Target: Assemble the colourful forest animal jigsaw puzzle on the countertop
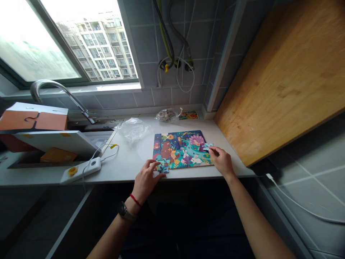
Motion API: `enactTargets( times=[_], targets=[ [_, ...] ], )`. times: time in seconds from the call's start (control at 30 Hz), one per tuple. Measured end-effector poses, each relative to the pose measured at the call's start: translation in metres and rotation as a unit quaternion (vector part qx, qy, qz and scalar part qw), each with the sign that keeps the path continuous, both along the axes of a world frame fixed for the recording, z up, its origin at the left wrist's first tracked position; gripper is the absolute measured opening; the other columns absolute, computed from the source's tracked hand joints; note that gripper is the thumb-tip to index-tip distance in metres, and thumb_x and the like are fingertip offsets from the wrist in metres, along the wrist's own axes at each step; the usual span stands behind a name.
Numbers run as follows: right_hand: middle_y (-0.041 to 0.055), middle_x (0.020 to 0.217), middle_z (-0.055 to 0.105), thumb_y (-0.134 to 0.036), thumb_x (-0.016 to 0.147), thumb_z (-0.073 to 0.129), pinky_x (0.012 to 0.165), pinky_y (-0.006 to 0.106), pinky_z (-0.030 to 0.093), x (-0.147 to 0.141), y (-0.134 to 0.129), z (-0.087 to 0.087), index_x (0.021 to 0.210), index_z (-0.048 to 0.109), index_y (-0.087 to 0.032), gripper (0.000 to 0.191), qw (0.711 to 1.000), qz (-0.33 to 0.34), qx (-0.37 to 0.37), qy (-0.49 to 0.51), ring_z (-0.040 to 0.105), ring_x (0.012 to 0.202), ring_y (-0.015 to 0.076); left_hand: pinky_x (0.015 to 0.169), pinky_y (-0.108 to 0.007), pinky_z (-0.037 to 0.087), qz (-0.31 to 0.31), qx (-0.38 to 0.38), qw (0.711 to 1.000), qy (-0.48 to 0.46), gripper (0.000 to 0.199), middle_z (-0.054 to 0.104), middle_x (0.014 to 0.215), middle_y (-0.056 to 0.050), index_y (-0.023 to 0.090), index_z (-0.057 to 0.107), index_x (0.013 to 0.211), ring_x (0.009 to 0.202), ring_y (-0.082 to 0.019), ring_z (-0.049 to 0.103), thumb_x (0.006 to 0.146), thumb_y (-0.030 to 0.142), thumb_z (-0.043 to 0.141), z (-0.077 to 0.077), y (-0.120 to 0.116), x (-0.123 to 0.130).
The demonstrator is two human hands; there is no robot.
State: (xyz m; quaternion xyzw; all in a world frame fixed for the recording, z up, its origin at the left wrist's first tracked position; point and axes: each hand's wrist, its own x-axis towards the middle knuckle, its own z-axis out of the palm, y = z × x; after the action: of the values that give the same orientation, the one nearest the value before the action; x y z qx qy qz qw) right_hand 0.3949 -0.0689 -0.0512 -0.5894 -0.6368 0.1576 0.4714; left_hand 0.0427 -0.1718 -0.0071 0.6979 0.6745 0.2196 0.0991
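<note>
A colourful jigsaw puzzle (185, 149) with rabbits, a peacock and trees lies on the white counter. At its lower left corner, my left hand (145, 178) has its thumb and fingers around the edges of a blue-green puzzle piece (163, 167), which sticks out a little past the puzzle's near edge. My right hand (223, 160) pinches a light blue puzzle piece (207, 146) between thumb and forefinger, over the puzzle's right edge. Whether that piece touches the puzzle beneath cannot be made out.
Behind the puzzle are a clear bag of pieces (166, 114) and a small picture card (188, 115). A crumpled plastic bag (132, 130) lies to the left, beyond a white power strip (82, 170). Boxes (51, 120) fill the sink under the tap (67, 94); a wooden board (285, 79) leans right.
</note>
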Motion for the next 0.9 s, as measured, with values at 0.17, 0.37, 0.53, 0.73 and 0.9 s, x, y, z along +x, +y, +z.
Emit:
enactTargets(
  times=[0.17,0.37,0.53,0.73,0.9],
  targets=[
    [0.0119,0.099,0.082,-0.046,0.09,0.06,0.089,0.043,0.062,-0.001,-0.001,0.002,0.101,0.081,-0.02,0.035,1.0,-0.001,-0.001,-0.002,0.076,0.086,0.0284,0.087,-0.035,0.061,-0.08,0.033,0.996,-0.031,0.039,0.074,0.106,-0.002,0.027,0.071,0.118,0.092,-0.022,0.073,0.083,0.019,0.084,-0.004,0.007,-0.013],
    [0.0118,0.099,0.083,-0.045,0.089,0.06,0.09,0.044,0.061,-0.001,0.0,0.002,0.1,0.081,-0.02,0.035,1.0,-0.001,-0.002,-0.002,0.076,0.087,0.0287,0.094,-0.04,0.06,-0.13,0.1,0.984,-0.062,0.031,0.074,0.118,-0.005,0.027,0.071,0.116,0.103,-0.025,0.071,0.087,0.023,0.081,-0.004,0.013,-0.022],
    [0.0115,0.101,0.083,-0.045,0.09,0.06,0.091,0.044,0.061,-0.001,0.0,0.0,0.101,0.081,-0.021,0.034,1.0,-0.002,-0.003,-0.002,0.076,0.088,0.0285,0.09,-0.04,0.063,-0.173,0.106,0.977,-0.057,0.02,0.073,0.119,-0.007,0.028,0.076,0.114,0.108,-0.026,0.068,0.094,0.028,0.074,-0.008,0.024,-0.024],
    [0.0123,0.101,0.082,-0.045,0.09,0.06,0.091,0.044,0.061,-0.001,0.0,0.0,0.101,0.081,-0.02,0.035,1.0,-0.002,-0.001,0.0,0.077,0.089,0.029,0.102,-0.049,0.058,-0.207,0.119,0.97,0.044,0.022,0.069,0.127,-0.007,0.035,0.079,0.117,0.122,-0.03,0.062,0.099,0.027,0.068,-0.017,0.031,-0.021],
    [0.0121,0.102,0.083,-0.046,0.09,0.06,0.091,0.045,0.061,-0.001,0.0,-0.001,0.101,0.081,-0.021,0.035,1.0,-0.006,0.0,-0.006,0.077,0.09,0.0293,0.108,-0.053,0.053,-0.216,0.124,0.963,0.105,0.026,0.062,0.144,-0.008,0.034,0.078,0.118,0.141,-0.034,0.05,0.099,0.022,0.066,-0.016,0.028,-0.02]
  ],
)
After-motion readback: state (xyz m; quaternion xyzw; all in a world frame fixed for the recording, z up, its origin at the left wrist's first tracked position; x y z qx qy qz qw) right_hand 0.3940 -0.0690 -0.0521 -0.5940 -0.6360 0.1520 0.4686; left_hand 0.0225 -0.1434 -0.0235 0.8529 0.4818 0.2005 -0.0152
